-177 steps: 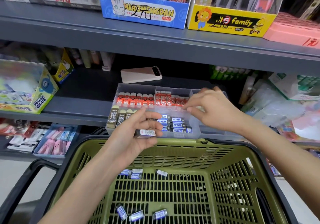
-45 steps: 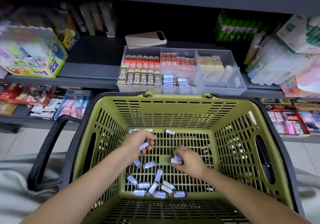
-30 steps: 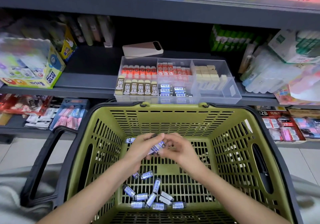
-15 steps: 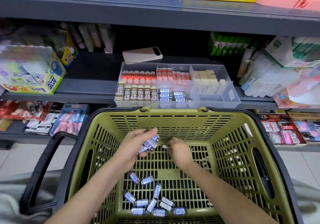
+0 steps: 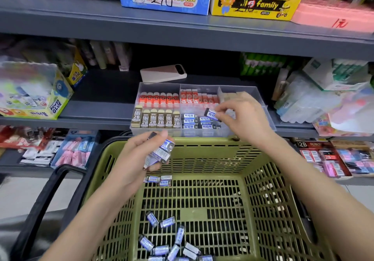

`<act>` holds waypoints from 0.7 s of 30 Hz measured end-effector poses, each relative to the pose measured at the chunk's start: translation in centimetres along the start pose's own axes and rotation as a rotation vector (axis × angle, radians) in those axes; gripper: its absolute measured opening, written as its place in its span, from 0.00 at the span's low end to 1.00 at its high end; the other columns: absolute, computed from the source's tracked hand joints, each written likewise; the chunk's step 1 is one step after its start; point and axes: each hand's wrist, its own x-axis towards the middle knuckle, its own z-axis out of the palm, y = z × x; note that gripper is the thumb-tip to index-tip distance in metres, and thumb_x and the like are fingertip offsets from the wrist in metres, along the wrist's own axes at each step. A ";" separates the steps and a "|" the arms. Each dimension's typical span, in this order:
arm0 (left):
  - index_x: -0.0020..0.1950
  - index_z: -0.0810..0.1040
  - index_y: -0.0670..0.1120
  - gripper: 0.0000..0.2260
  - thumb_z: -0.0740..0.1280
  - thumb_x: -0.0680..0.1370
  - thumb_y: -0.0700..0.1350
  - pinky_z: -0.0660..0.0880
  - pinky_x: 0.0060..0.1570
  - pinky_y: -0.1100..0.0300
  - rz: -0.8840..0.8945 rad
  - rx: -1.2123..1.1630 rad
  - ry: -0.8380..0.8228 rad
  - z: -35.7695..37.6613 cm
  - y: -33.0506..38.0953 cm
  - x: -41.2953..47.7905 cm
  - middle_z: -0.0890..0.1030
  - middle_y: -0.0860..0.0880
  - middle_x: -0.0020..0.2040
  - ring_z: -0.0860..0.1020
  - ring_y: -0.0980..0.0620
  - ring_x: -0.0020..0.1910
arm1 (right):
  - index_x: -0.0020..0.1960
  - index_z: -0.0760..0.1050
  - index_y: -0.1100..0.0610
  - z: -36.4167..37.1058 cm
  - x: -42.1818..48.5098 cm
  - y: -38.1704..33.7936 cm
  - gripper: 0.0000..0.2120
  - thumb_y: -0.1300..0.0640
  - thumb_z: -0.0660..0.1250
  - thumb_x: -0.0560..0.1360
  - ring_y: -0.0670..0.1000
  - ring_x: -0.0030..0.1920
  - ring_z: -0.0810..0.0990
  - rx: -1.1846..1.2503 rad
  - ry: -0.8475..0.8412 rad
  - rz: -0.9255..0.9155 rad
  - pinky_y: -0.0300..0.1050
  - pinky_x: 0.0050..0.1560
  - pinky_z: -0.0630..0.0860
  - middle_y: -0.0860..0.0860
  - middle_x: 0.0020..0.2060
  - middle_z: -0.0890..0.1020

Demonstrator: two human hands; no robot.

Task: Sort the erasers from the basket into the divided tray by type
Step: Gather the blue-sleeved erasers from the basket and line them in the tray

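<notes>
Head view: the step in hand is a placing. The right hand (image 5: 247, 119) pinches a single blue-sleeved eraser (image 5: 211, 114) between thumb and fingertips. It hangs just above the front middle compartment of the divided tray (image 5: 254, 90), where a row of matching erasers (image 5: 194, 121) already lies flat. At 8 o'clock from it, the left hand (image 5: 137, 157) curls round a small held stack (image 5: 162, 152) of the same kind, over the far rim of the green basket (image 5: 202, 146). The tray stands on the grey shelf (image 5: 97, 111) at 12 o'clock from the basket, with 2B erasers (image 5: 156, 119) at its 9 o'clock side, red erasers (image 5: 159, 99) behind them and beige ones (image 5: 228, 96) partly hidden by the right hand. More blue ones wait as a loose pile (image 5: 172, 242) on the basket floor at 6 o'clock, and three (image 5: 159, 179) lie by the far wall.

The next move, I judge, calls for lowering the eraser flat and in line with its row, toward the 3 o'clock side of that compartment, where room seems left. A fresh one then comes from the left hand's stack.

Half a second ago both hands were low inside the basket, the right one reaching at the far wall. Now the right has risen to the tray and the left has lifted to the rim with its stack, while the floor pile looks unmoved
</notes>
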 end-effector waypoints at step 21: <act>0.42 0.82 0.45 0.13 0.72 0.65 0.53 0.63 0.21 0.66 0.021 -0.041 0.011 1.8 1.3 2.1 0.78 0.46 0.30 0.72 0.52 0.28 | 0.45 0.79 0.47 2.9 3.9 0.2 0.12 0.50 0.56 0.78 0.51 0.50 0.68 -0.556 -0.297 -0.271 0.45 0.46 0.55 0.45 0.46 0.83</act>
